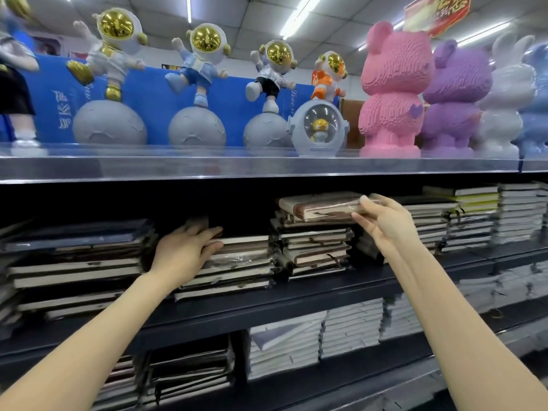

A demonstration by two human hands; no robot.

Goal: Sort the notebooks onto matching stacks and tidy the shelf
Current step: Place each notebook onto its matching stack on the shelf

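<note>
Notebooks [89,265] lie flat in stacks all along the dark shelf [341,287]. Our right hand [385,222] holds one wrapped notebook [323,206]. It is brown, with clear plastic round it. It is at the very top of the middle stack [314,250]. We cannot tell if it rests there or is lifted a little. The thumb is on top of its right end and the fingers curl under it, so the hand pinches it.

Our left hand [184,253] is on the low stack [240,264], just beside the middle stack on its left. The fingers lie flat and close together on top of the stack. The thumb is apart from them and touches the front edges of the books.

More stacks stand to the right and on the shelf below [350,324].

On the top shelf [207,167] above us stand toy spacemen [204,54] with gold faces on grey balls. Beside them are a pink bear [391,93] and a purple bear [453,93].
</note>
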